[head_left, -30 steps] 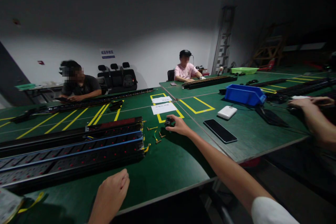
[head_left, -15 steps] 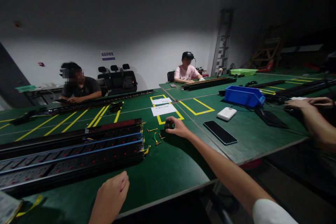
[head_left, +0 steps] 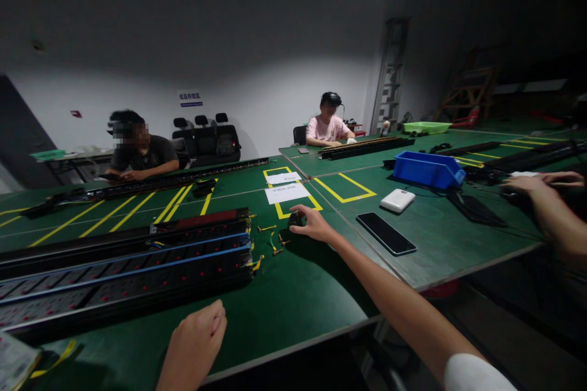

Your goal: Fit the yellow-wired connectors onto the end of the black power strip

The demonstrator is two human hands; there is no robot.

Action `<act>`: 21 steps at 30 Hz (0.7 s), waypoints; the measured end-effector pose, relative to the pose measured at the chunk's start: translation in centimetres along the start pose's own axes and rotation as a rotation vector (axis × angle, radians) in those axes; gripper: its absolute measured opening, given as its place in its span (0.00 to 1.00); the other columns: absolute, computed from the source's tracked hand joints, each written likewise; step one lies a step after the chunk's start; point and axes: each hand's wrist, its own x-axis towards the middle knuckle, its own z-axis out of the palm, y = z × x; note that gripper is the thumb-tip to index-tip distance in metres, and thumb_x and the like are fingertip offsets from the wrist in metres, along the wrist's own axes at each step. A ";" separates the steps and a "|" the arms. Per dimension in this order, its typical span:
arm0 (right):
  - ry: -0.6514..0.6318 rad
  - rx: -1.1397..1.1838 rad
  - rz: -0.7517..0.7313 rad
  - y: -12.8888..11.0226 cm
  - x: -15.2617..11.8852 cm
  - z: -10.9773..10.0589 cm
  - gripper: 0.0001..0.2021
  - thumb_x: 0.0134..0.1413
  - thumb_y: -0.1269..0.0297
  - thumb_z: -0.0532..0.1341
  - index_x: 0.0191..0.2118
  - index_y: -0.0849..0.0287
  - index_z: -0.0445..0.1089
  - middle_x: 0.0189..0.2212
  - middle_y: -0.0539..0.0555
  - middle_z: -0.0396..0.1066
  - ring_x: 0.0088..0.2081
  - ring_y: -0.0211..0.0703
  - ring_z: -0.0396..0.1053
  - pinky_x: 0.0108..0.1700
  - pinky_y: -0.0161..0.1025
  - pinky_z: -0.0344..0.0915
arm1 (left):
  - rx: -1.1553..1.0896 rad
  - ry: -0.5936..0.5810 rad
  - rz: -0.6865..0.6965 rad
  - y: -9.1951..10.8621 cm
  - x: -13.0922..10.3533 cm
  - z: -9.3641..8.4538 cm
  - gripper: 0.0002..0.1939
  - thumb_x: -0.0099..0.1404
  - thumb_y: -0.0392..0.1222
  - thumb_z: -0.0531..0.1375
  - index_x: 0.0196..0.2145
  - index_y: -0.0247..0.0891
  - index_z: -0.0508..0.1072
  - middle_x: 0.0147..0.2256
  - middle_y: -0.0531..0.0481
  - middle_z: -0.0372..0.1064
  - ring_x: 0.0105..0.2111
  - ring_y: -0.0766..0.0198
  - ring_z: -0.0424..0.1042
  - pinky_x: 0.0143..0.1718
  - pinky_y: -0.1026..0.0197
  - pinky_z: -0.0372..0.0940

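My right hand [head_left: 314, 224] reaches forward over the green table, thumb and fingers curled round a small black part [head_left: 297, 218] whose exact kind I cannot make out. Just left of it lie several short yellow-green wires [head_left: 275, 244] with metal ends. Long black power strips [head_left: 174, 263] with rows of red dots and blue edges fill the left side, yellow wire ends showing at their right tips. Nearer to me, my left hand [head_left: 197, 339] rests closed in a fist by the table's front edge; nothing shows in it.
White paper labels [head_left: 287, 193] lie on yellow-taped boxes ahead. To the right are a phone [head_left: 386, 233], a white power bank [head_left: 397, 200] and a blue bin [head_left: 428, 170]. A co-worker's hands [head_left: 536, 183] are at far right; two people sit across.
The view has shifted very slightly. Both my hands stay in nearly the same places, the right one still round the small black part.
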 end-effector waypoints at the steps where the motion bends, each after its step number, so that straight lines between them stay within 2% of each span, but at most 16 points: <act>1: -0.003 -0.017 -0.012 0.0 0.0 0.0 0.24 0.48 0.59 0.70 0.52 0.58 0.71 0.43 0.56 0.75 0.42 0.48 0.72 0.46 0.44 0.65 | 0.000 0.008 0.005 0.0 0.0 0.0 0.15 0.71 0.40 0.45 0.25 0.41 0.58 0.22 0.54 0.65 0.23 0.66 0.62 0.29 0.61 0.47; 6: -0.034 -0.037 -0.009 0.2 0.1 0.1 0.18 0.49 0.56 0.70 0.46 0.56 0.75 0.41 0.55 0.76 0.41 0.47 0.73 0.45 0.43 0.67 | 0.005 0.032 0.018 -0.2 -0.1 0.1 0.15 0.71 0.40 0.45 0.25 0.41 0.59 0.22 0.54 0.65 0.23 0.65 0.62 0.29 0.61 0.47; 14: -0.050 -0.037 0.002 0.3 0.1 -0.2 0.18 0.50 0.56 0.70 0.47 0.56 0.76 0.41 0.54 0.77 0.39 0.45 0.74 0.41 0.40 0.68 | 0.005 0.036 0.028 -0.3 0.1 0.4 0.15 0.71 0.40 0.46 0.25 0.42 0.59 0.23 0.54 0.66 0.23 0.65 0.64 0.29 0.61 0.47; 21: -0.027 -0.189 -0.002 0.9 0.2 -0.2 0.16 0.51 0.56 0.68 0.45 0.55 0.77 0.41 0.54 0.77 0.40 0.46 0.73 0.43 0.40 0.66 | 0.012 -0.002 0.001 0.1 0.0 -0.2 0.15 0.70 0.40 0.45 0.25 0.41 0.59 0.23 0.54 0.66 0.23 0.66 0.64 0.29 0.62 0.48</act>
